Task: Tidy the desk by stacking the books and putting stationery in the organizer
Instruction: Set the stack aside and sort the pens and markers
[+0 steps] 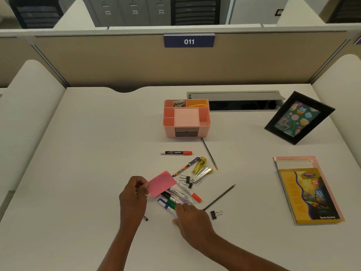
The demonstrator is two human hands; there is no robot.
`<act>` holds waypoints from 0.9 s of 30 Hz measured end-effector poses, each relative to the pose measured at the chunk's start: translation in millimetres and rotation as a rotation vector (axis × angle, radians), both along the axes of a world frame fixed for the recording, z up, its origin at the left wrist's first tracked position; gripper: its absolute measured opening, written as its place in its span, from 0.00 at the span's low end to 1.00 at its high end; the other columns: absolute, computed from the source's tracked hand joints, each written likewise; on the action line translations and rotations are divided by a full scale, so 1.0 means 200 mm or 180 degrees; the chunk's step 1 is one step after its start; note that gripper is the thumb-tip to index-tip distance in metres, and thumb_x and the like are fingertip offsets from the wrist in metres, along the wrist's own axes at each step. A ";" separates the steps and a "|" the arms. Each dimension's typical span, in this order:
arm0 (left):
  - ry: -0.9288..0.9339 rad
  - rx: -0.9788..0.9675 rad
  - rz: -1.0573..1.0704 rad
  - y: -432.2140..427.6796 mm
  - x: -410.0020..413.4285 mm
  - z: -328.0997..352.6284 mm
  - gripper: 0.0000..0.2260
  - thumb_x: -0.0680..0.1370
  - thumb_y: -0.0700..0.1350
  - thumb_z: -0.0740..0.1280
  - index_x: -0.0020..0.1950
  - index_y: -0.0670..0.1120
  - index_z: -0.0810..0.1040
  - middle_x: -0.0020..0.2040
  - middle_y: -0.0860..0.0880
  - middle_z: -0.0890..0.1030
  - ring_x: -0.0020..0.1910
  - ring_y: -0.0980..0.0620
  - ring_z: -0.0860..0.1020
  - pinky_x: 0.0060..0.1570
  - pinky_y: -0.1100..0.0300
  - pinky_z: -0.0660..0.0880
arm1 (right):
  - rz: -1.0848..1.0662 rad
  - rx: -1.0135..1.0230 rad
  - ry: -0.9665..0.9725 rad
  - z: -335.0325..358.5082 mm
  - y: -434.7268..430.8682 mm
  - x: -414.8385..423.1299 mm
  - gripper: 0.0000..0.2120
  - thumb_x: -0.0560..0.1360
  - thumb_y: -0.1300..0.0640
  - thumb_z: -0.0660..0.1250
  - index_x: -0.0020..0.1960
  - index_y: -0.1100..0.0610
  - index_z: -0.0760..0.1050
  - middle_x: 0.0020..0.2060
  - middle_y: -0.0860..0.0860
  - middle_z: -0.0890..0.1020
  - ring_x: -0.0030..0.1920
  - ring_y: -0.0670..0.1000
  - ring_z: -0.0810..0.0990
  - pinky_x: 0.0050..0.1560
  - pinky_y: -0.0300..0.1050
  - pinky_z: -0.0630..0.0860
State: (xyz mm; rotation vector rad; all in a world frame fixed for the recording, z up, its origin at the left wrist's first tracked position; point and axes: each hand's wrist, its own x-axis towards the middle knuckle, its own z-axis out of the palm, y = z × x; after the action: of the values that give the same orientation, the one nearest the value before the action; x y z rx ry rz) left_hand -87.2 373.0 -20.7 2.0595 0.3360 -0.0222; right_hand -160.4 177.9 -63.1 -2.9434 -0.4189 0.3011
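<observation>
- the left hand is holding a pink sticky pad just above the surface — its grip is pinching one corner of the pad between thumb and curled fingers, and the pad is hanging tilted over the near-left edge of the stationery pile.
- the right hand is reaching in from the lower right, its fingertips lying on the markers at the near side of the pile and touching a green marker. whether this grip is closing round a marker or only resting there, i cannot tell.
- in the pile, a yellow stapler, a patterned pencil and some loose clips are lying just beyond the markers.
- a lone red marker is lying apart, between the pile and the organizer.
- the organizer is standing further back, well apart from both hands — metal clips are sitting in its back-left compartment and a pale pink paper block in the middle one.
- one dark pencil is lying slantwise from the organizer's front corner toward the pile. another grey pencil is lying to the right of the pile, with a black binder clip near its lower end.
- the books are lying stacked at the right side of the surface, yellow cover on top.
- a black picture frame is leaning behind the books.
</observation>
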 end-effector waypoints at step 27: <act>-0.0019 -0.0817 0.0130 -0.21 0.12 0.17 0.05 0.83 0.40 0.68 0.50 0.50 0.79 0.40 0.48 0.85 0.40 0.45 0.84 0.49 0.44 0.84 | -0.1433 0.2706 0.0106 0.45 -0.21 0.49 0.29 0.79 0.38 0.68 0.76 0.42 0.65 0.55 0.38 0.77 0.46 0.44 0.81 0.45 0.40 0.81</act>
State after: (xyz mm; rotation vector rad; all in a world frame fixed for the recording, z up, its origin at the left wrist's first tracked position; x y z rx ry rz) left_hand -63.4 331.3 12.5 1.7979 0.3526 -0.0324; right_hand -62.9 136.9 26.6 -2.1048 0.1185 0.0754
